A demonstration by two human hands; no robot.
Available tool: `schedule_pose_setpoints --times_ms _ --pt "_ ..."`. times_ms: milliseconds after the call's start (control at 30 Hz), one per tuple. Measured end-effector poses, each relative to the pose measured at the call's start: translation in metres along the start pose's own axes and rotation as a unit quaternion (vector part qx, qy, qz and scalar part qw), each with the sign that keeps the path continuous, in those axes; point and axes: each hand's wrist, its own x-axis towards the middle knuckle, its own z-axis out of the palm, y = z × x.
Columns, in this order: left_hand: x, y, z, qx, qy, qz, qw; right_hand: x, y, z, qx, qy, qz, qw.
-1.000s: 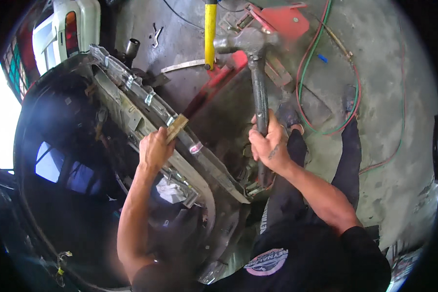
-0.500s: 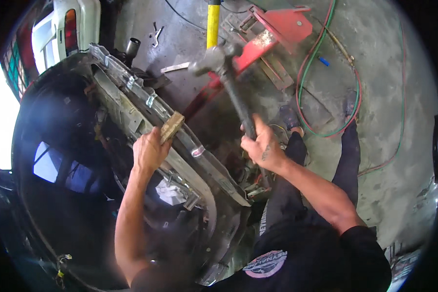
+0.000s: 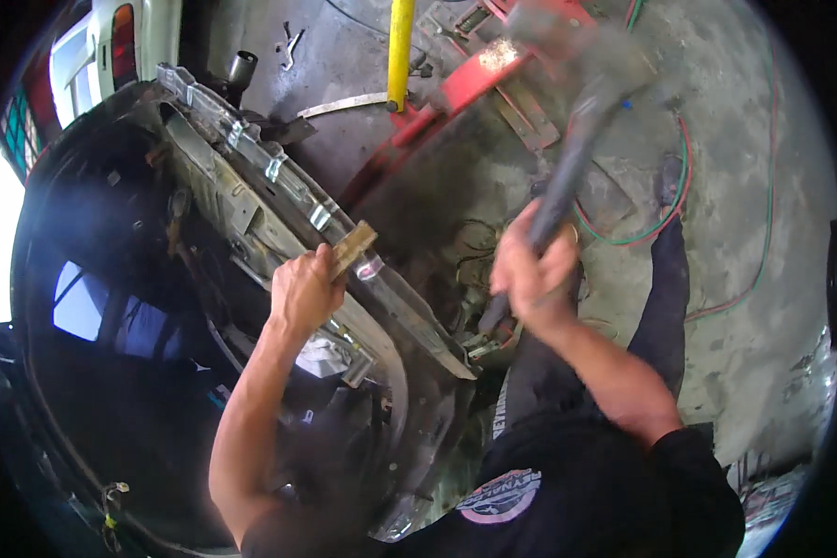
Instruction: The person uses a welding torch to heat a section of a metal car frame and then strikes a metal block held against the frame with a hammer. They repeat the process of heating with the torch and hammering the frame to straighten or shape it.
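Note:
My right hand (image 3: 538, 270) is wrapped round the dark handle of a hammer (image 3: 572, 163), raised to the right of the car. The hammer's head is smeared by motion. My left hand (image 3: 305, 290) grips a small wooden block (image 3: 353, 249) by its near end. The block lies across the bent metal panel (image 3: 293, 181) along the car's open end, and its far end reaches over the panel's outer edge. Whether it presses on the metal or hangs just above, I cannot tell.
A red floor jack (image 3: 456, 93) with a yellow handle (image 3: 400, 51) stands on the concrete beyond the panel. Red and green hoses (image 3: 684, 186) loop near my feet. Dark car glass (image 3: 112, 372) fills the left side. A white vehicle (image 3: 158, 42) stands at far left.
My right hand has swung the hammer up and to the right, away from the panel. My left hand has shifted the wooden block a little right along the panel.

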Motion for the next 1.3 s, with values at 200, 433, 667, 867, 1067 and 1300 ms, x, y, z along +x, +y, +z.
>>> schedule_pose_setpoints --times_ms 200,433,667,867,1067,1300 --pt "-0.005 0.003 -0.003 0.015 0.0 -0.019 1.0 -0.08 0.101 -0.039 -0.304 -0.203 0.05 0.929" --pt "-0.005 0.005 -0.009 0.0 0.029 -0.05 0.998 -0.024 0.01 -0.038 -0.166 -0.086 0.066 0.98" --pt "0.005 -0.004 -0.002 0.012 0.03 0.001 0.999 -0.019 0.022 0.002 0.067 0.023 0.028 0.997" --pt "-0.004 -0.002 -0.005 0.031 -0.027 -0.041 0.998 -0.061 0.083 -0.02 -0.275 -0.241 0.092 0.926" --pt "0.01 0.014 -0.041 0.002 0.004 -0.075 0.997 -0.03 0.03 -0.037 -0.229 -0.15 0.086 0.958" --pt "0.014 0.011 -0.037 0.009 -0.019 -0.021 1.0 -0.038 0.041 -0.062 -0.194 -0.148 0.133 0.961"
